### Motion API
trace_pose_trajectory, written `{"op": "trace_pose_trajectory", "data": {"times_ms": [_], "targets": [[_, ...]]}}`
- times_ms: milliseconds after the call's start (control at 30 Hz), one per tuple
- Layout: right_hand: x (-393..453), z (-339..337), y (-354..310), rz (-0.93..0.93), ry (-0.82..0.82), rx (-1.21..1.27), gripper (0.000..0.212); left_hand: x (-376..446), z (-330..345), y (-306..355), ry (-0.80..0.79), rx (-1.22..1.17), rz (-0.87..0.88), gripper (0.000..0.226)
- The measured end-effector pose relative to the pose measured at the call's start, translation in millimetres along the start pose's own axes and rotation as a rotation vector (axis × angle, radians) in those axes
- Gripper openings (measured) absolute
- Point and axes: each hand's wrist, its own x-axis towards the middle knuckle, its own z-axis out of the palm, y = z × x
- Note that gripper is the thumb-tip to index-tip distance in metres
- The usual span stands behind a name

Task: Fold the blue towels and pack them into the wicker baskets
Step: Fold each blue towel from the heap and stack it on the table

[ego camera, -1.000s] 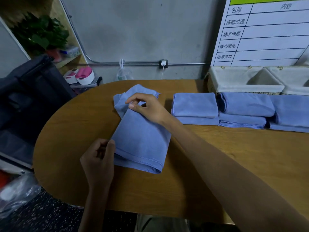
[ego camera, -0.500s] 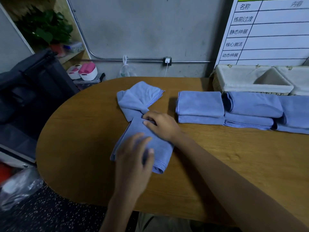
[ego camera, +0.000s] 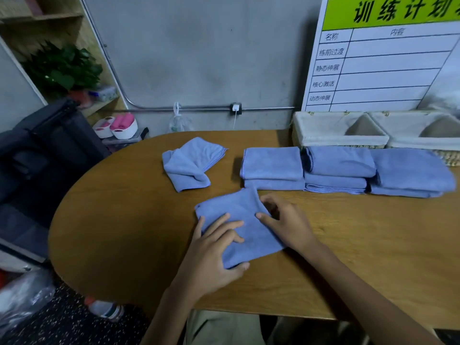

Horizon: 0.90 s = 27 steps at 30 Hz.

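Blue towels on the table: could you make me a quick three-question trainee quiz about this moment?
1. True or false: both wicker baskets already hold towels.
2. Which towel do the left hand and right hand touch? A) the loose towel B) the folded towel near the table edge
3. Fill in: the folded stacks lie in front of the ____.

Key: 1 false; 2 B; 3 baskets.
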Motion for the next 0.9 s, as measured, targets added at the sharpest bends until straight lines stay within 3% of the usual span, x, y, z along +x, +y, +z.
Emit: {"op": "trace_pose_trajectory", "data": {"times_ms": [200,300,467,600,667,800,900], "targets": [[-51,-45,17,0.092,0.116,-0.053,0.04,15,10,4,0.007,-0.014,0.112,0.041],[-57,-53,16,-0.049,0.141,-0.038,0.042,25,13,5,0.084,0.02,0.164,0.033],[-64,-52,28,-0.339,-0.075,-0.176,0.047,29,16,7,0.167,0.038,0.205,0.021],[-64,-51,30,-0.365,-0.076,-0.201,0.052,30,12,10,0.16,-0.007,0.199,0.019],[-63,-51,30,-0.315,-0.04,-0.166,0.051,28,10,11,0.169,-0.072,0.142,0.022],[-47,-48,32,-0.087,0.057,0.004,0.047,38,8,5,0.292,-0.255,-0.139,0.028],[-23,-45,34,0.072,0.134,0.049,0.045,62,13,-8,0.22,-0.331,-0.305,0.022]]}}
